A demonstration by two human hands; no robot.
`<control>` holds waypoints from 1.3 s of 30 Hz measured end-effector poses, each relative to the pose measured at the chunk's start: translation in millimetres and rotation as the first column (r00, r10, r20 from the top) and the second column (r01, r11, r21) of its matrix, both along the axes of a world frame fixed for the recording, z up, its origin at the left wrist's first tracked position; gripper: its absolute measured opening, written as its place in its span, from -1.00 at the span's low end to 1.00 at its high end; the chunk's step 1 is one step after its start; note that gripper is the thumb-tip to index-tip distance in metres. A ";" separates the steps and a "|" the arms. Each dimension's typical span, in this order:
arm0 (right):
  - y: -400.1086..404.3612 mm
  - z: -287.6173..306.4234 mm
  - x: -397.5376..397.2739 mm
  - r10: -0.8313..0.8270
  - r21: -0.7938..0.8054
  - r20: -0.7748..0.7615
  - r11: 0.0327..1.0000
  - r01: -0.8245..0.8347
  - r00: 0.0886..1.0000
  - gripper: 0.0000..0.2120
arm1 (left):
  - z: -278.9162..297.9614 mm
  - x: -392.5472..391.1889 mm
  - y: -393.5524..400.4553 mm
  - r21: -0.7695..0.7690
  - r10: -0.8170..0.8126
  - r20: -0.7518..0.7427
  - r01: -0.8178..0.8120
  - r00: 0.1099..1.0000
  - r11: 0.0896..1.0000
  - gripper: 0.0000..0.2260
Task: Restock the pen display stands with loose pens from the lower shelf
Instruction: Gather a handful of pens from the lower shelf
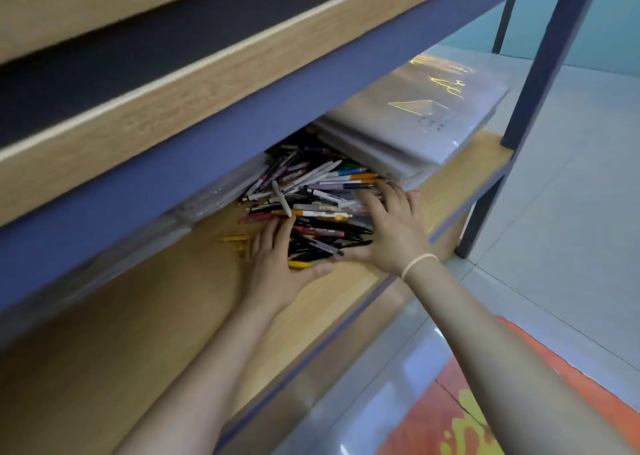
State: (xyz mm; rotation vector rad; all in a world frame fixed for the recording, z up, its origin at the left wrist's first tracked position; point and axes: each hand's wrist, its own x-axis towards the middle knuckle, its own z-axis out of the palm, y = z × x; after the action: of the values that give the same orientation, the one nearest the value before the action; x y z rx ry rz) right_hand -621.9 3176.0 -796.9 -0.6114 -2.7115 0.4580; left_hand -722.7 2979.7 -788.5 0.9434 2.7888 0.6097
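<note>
A heap of loose pens (311, 198) in many colours lies on the wooden lower shelf (156, 316). My left hand (277, 264) lies at the heap's near left side, fingers stretched into the pens and thumb under a yellow pen. My right hand (388, 229) rests flat on the heap's right side with its fingers spread over the pens. A pale band circles my right wrist. No display stand is in view.
Plastic-wrapped white packs (426, 118) are stacked on the shelf just behind and right of the pens. A blue-edged shelf (207, 108) hangs low above the heap. A blue upright post (540, 59) stands at the right. Grey floor tiles and an orange mat (485, 413) lie below.
</note>
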 end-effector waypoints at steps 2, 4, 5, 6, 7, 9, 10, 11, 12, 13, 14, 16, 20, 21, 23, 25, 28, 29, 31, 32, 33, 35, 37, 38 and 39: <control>2.5 -6.1 -4.6 -0.025 0.010 -0.086 1.000 0.026 0.996 0.05 | -3.4 -3.5 1.1 0.139 -0.024 0.054 0.016 0.998 0.990 0.02; 4.3 -12.3 -7.8 -0.035 0.002 -0.156 0.999 0.036 0.987 -0.02 | -6.4 -6.0 -2.2 0.274 -0.055 0.067 0.035 0.996 0.961 0.04; 5.6 -13.6 -8.0 -0.026 -0.004 -0.174 1.000 0.026 0.984 -0.03 | -7.3 -7.4 -4.7 0.315 -0.060 0.046 0.042 0.997 0.948 0.05; 7.6 -15.2 -8.3 -0.006 -0.015 -0.186 1.000 0.003 0.983 -0.02 | -7.5 -8.9 -6.9 0.330 -0.059 0.010 0.053 0.998 0.943 0.06; 9.2 -15.5 -7.6 0.019 -0.029 -0.199 0.999 -0.026 0.980 0.00 | -8.0 -11.9 -8.5 0.317 -0.063 -0.043 0.074 0.997 0.946 0.08; 10.9 -15.7 -3.1 0.051 -0.073 -0.232 0.995 -0.069 0.971 0.01 | -7.4 -21.5 -7.2 0.224 -0.109 -0.177 0.148 0.978 0.963 0.12; 10.5 -13.7 0.3 0.050 -0.103 -0.244 0.992 -0.077 0.968 0.00 | -5.9 -28.0 -3.9 0.158 -0.146 -0.227 0.184 0.963 0.970 0.16; 9.5 -12.1 3.6 0.049 -0.120 -0.229 0.990 -0.078 0.972 0.01 | -4.0 -34.6 1.1 0.084 -0.189 -0.263 0.217 0.946 0.972 0.18; 8.0 -10.4 6.8 0.060 -0.106 -0.182 0.991 -0.081 0.981 0.05 | -2.1 -40.3 7.9 0.010 -0.233 -0.288 0.246 0.929 0.969 0.17; 6.2 -9.4 9.5 0.076 -0.065 -0.117 0.994 -0.084 0.990 0.11 | -0.9 -43.9 15.4 -0.051 -0.272 -0.293 0.269 0.917 0.962 0.15; 4.7 -9.3 11.4 0.084 -0.018 -0.061 0.996 -0.086 0.995 0.17 | -0.4 -45.1 22.8 -0.090 -0.299 -0.278 0.285 0.913 0.954 0.12; 3.5 -12.1 11.7 0.072 0.016 -0.014 0.997 -0.072 0.997 0.29 | -1.7 -42.4 34.3 -0.085 -0.299 -0.236 0.286 0.925 0.954 0.08; 5.9 -13.6 7.8 0.040 -0.004 -0.029 0.999 -0.040 0.999 0.34 | 0.0 -37.9 45.9 -0.058 -0.243 -0.289 0.236 0.926 0.970 -0.04; 5.9 -14.1 7.7 0.038 -0.006 -0.032 0.999 -0.038 0.999 0.34 | 2.2 -37.5 47.2 -0.097 -0.253 -0.303 0.234 0.919 0.967 -0.05; 6.4 -14.4 8.0 0.037 -0.010 -0.039 0.999 -0.037 0.999 0.33 | 5.5 -36.5 48.3 -0.167 -0.265 -0.308 0.223 0.914 0.961 -0.07; 7.2 -14.6 7.4 0.039 -0.015 -0.055 0.999 -0.040 0.998 0.32 | 7.7 -35.2 47.3 -0.182 -0.250 -0.281 0.204 0.927 0.962 -0.07; 7.6 -15.2 6.8 0.040 -0.024 -0.063 0.999 -0.042 0.997 0.32 | 9.6 -33.6 46.9 -0.190 -0.224 -0.256 0.178 0.940 0.966 -0.09; 7.2 -14.6 7.1 0.040 -0.028 -0.063 0.999 -0.042 0.997 0.33 | 11.5 -33.3 48.0 -0.198 -0.213 -0.254 0.165 0.943 0.966 -0.11; 6.2 -13.2 8.2 0.041 -0.039 -0.059 0.998 -0.043 0.997 0.34 | 16.6 -32.7 50.6 -0.210 -0.181 -0.238 0.131 0.954 0.969 -0.15; 5.9 -12.3 8.7 0.040 -0.043 -0.056 0.998 -0.042 0.998 0.35 | 19.2 -31.9 51.7 -0.212 -0.166 -0.225 0.118 0.960 0.970 -0.17; 5.8 -11.5 8.9 0.037 -0.044 -0.054 0.998 -0.040 0.998 0.35 | 22.2 -31.4 52.7 -0.207 -0.155 -0.209 0.112 0.965 0.972 -0.18; 5.2 -10.8 8.8 0.032 -0.041 -0.047 0.999 -0.034 0.998 0.35 | 26.6 -31.8 53.1 -0.172 -0.137 -0.184 0.105 0.973 0.980 -0.19; 4.8 -10.9 8.8 0.030 -0.032 -0.030 0.999 -0.031 0.999 0.33 | 29.7 -33.5 52.7 -0.118 -0.123 -0.177 0.103 0.976 0.988 -0.21; 4.7 -10.8 8.8 0.030 -0.028 -0.021 0.999 -0.031 0.999 0.31 | 31.1 -34.5 52.5 -0.093 -0.116 -0.171 0.101 0.978 0.990 -0.21; 4.6 -10.6 8.8 0.031 -0.025 -0.016 0.999 -0.031 0.999 0.31 | 33.5 -34.4 52.9 -0.076 -0.105 -0.164 0.094 0.981 0.993 -0.21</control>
State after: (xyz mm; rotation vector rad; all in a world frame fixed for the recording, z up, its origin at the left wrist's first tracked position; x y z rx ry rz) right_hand -613.1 3180.6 -807.5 -0.5705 -2.7080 0.5029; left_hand -757.1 3032.6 -755.0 1.1631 2.8639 0.4377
